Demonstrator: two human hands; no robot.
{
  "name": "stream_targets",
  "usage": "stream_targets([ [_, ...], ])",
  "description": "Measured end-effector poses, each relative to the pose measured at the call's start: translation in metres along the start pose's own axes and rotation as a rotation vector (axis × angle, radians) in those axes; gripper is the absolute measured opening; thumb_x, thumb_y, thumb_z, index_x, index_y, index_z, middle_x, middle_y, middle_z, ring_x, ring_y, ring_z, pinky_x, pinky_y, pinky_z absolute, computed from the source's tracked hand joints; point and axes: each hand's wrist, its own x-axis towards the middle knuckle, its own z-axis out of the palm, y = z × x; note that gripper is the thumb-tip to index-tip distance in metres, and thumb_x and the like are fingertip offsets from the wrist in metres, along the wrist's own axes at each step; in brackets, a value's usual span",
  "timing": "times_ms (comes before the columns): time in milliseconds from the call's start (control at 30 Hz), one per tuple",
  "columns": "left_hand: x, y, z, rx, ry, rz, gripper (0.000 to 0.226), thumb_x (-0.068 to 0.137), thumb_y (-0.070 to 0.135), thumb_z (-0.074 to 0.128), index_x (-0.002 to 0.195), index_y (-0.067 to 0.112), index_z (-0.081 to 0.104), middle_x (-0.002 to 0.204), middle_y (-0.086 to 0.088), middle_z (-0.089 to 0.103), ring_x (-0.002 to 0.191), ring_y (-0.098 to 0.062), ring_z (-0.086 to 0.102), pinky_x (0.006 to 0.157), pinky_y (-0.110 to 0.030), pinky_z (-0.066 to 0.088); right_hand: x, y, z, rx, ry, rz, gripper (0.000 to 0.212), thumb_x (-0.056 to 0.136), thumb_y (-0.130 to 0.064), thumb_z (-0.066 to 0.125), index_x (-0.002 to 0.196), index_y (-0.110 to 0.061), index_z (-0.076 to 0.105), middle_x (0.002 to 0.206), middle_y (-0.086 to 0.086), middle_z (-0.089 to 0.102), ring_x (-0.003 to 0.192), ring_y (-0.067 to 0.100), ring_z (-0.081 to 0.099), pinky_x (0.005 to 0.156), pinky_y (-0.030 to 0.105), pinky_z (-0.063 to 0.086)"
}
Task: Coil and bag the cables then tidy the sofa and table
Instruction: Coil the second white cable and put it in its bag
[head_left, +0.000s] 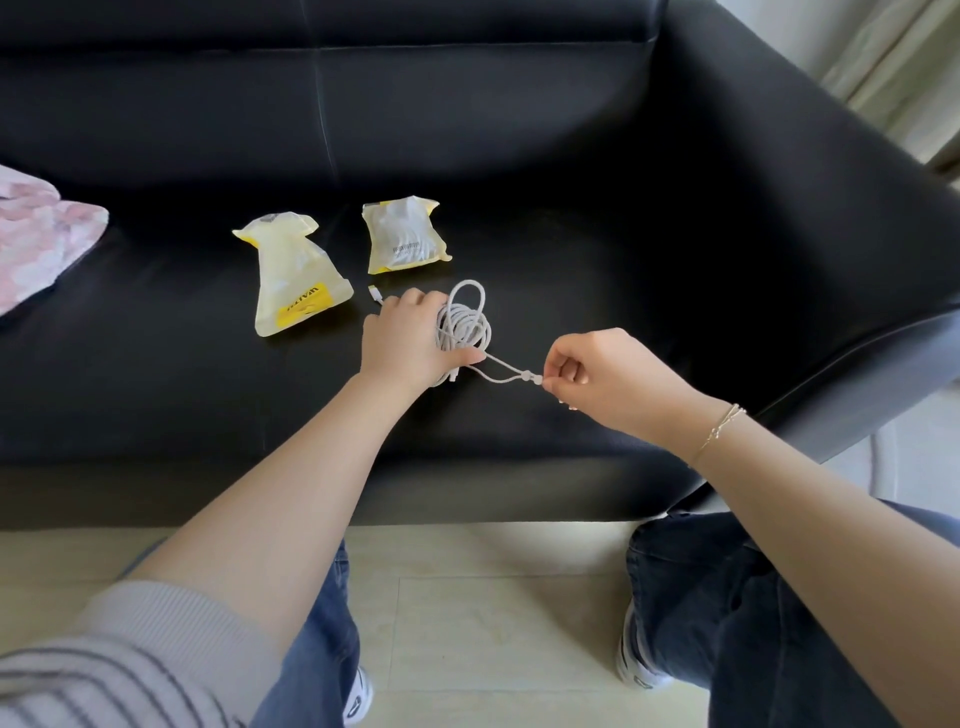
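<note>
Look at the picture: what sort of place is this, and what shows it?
Probably a living room at home. A black leather sofa fills the view, a curtain hangs behind its arm, and a pale tiled floor lies below. A white cable and two bags lie on the seat.

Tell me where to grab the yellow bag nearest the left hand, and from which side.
Judging by its pose, grip the yellow bag at its narrow, gathered neck at the far end, coming from above. It lies flat on the sofa with the wide, bulging end toward the person, so the pinched neck suits fingers best. The left hand sits just right of it, holding the cable coil.
</note>
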Motion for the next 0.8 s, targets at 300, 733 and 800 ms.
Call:
stream_targets([
  [300, -0.008, 0.007, 0.001, -0.007, 0.18, 0.243, 0.068, 0.065, 0.055, 0.082, 0.115, 0.019, 0.052, 0.118, 0.001, 0.051, 0.107, -0.022, 0.049, 0.088, -0.036, 0.039, 0.002, 0.004, -0.004, -0.063, 0.079, 0.075, 0.011, 0.092, -0.021, 0.059, 0.087, -0.015, 0.066, 0.077, -0.003, 0.066, 0.075, 0.018, 0.062, 0.068, 0.028, 0.049],
  [733, -0.02, 0.005, -0.006, -0.147, 0.118, 0.363, 0.027, 0.074, 0.035, 0.082, 0.093, 0.018, 0.071, 0.105, 0.001, 0.058, 0.102, -0.021, 0.05, 0.089, -0.037, 0.035, 0.002, 0.005, -0.007, -0.056, 0.1, 0.093, 0.01, 0.092, -0.02, 0.06, 0.088, -0.013, 0.067, 0.076, -0.003, 0.064, 0.076, 0.019, 0.063, 0.069, 0.028, 0.05],
  [800, -0.02, 0.005, -0.007, -0.134, 0.087, 0.381, 0.02, 0.079, 0.029, 0.079, 0.095, 0.02, 0.073, 0.102, 0.004, 0.059, 0.101, -0.02, 0.051, 0.086, -0.032, 0.031, 0.003, 0.004, -0.006, -0.061, 0.102, 0.083, 0.011, 0.092, -0.02, 0.06, 0.09, -0.013, 0.068, 0.077, -0.004, 0.063, 0.077, 0.019, 0.062, 0.07, 0.028, 0.05],
])
